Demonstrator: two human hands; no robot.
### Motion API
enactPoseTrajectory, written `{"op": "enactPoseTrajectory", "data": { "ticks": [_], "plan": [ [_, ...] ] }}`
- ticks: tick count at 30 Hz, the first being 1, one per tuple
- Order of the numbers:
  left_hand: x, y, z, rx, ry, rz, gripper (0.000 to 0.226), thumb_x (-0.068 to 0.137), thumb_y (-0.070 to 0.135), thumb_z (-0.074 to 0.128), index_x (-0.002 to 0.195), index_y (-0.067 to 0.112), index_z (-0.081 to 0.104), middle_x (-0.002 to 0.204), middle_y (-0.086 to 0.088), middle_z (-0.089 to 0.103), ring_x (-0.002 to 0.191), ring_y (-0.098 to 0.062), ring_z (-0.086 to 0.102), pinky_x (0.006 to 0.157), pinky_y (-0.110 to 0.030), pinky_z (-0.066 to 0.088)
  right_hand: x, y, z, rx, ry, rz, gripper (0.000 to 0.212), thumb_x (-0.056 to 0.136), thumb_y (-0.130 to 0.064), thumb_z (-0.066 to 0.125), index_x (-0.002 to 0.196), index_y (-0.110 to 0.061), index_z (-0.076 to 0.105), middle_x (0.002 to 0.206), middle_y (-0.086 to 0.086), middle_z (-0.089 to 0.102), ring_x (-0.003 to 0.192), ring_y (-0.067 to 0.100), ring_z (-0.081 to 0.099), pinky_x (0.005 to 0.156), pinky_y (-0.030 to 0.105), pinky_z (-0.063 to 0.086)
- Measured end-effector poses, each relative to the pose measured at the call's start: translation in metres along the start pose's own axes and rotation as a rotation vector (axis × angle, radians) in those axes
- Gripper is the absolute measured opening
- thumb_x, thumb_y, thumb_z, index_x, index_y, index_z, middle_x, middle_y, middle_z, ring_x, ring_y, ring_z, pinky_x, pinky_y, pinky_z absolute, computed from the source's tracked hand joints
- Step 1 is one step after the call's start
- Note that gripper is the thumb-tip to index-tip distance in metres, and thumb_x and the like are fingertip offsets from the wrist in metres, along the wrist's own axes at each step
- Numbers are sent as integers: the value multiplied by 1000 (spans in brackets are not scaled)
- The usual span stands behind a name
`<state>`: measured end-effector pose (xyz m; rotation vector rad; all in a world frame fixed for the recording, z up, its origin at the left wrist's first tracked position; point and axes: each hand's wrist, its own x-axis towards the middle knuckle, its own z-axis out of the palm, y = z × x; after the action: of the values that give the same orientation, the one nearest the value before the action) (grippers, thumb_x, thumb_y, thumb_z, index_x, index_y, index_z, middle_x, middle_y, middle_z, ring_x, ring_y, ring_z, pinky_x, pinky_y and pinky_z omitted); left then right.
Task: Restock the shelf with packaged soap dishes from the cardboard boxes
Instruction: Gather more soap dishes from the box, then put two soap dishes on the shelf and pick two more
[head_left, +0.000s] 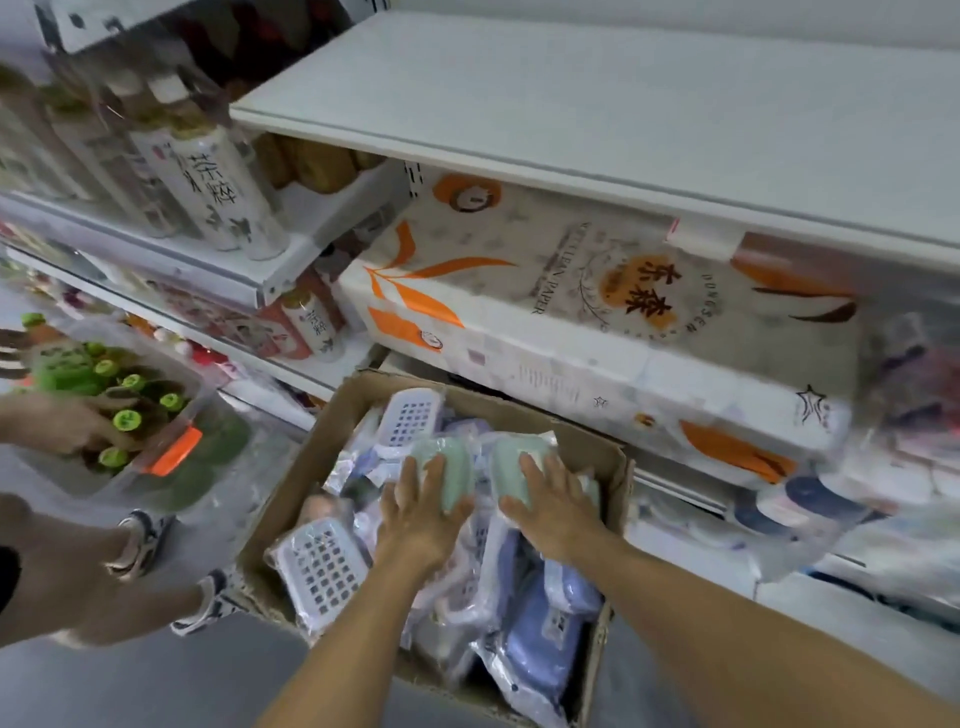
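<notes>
Green soap dishes (457, 475), long axes away, side-by-side

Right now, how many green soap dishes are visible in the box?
2: one green soap dish under the left hand, the other under the right hand. More may lie buried under the packages.

1. The tissue pack (597, 312) on the shelf carried the printed words "CLEAN PAPER" and "DONGSEN", plus two large Chinese characters on an orange disc.
2. The white bottles (223, 192) bore vertical Chinese characters.
3. Other labels were illegible.
</notes>
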<state>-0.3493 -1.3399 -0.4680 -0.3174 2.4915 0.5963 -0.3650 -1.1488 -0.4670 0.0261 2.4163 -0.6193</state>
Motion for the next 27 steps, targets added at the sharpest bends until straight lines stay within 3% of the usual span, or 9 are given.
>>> {"op": "enactPoseTrajectory", "data": {
  "ticks": [3, 5, 8, 11, 16, 19, 23, 27],
  "plan": [
    [10, 6, -13, 83, -69, -40, 77, 94, 69, 35, 156, 41, 0, 165, 3, -13, 151, -34, -11, 121, -51, 7, 2, 2, -14, -15, -126, 19, 77, 96, -60, 38, 156, -31, 1, 164, 1, -8, 150, 29, -6, 120, 47, 5],
    [4, 18, -27, 133, -35, -9, 78, 92, 70, 37, 156, 35, 9, 166, -2, 1, 151, -33, -5, 122, -49, 8, -4, 2, -27, -15, -120, -12, 77, 96, -55, 43, 157, -26, 6, 164, 2, 0, 150, 31, 2, 120, 44, 12],
    [-25, 49, -51, 71, 145, 136, 67, 93, 62, 47, 150, 29, 32, 153, -3, 40, 142, -28, 31, 111, -41, 34, -32, 2, -55, 20, 70, -114, 65, 92, -49, 49, 149, -23, 32, 151, 5, 35, 140, 27, 32, 112, 39, 32],
    [-65, 90, -74, 3, 333, 363, 55, 88, 65, 41, 132, 33, 53, 123, 6, 64, 117, -21, 58, 90, -40, 50, -83, 10, -101, -7, 310, -219, 49, 95, -44, 49, 141, -29, 44, 141, -3, 45, 129, 20, 44, 101, 34, 41],
    [-148, 190, -92, -50, 577, 756, 52, 91, 57, 45, 132, 28, 57, 124, 10, 63, 114, -13, 58, 94, -41, 49, -191, 50, -181, 2, 797, -385, 39, 93, -44, 46, 124, -27, 62, 128, -9, 58, 114, 14, 56, 84, 34, 51],
    [-192, 265, -95, -88, 652, 969, 46, 91, 51, 49, 128, 26, 60, 118, 9, 66, 107, -14, 61, 89, -40, 51, -249, 94, -224, 40, 1034, -384, 39, 89, -41, 45, 116, -24, 66, 119, -8, 62, 107, 14, 60, 77, 33, 55],
    [-241, 374, -74, -94, 672, 1144, 48, 90, 49, 49, 130, 24, 58, 117, 8, 65, 106, -15, 61, 89, -39, 51, -318, 171, -280, 52, 1249, -319, 36, 88, -37, 49, 117, -23, 65, 120, -8, 61, 110, 13, 58, 82, 31, 52],
    [-283, 479, -28, -89, 619, 1228, 52, 89, 53, 47, 135, 28, 54, 122, 12, 62, 109, -10, 56, 91, -35, 46, -381, 266, -328, 7, 1343, -224, 34, 89, -33, 54, 120, -23, 64, 123, -6, 60, 112, 15, 56, 84, 35, 52]
  ]
}}
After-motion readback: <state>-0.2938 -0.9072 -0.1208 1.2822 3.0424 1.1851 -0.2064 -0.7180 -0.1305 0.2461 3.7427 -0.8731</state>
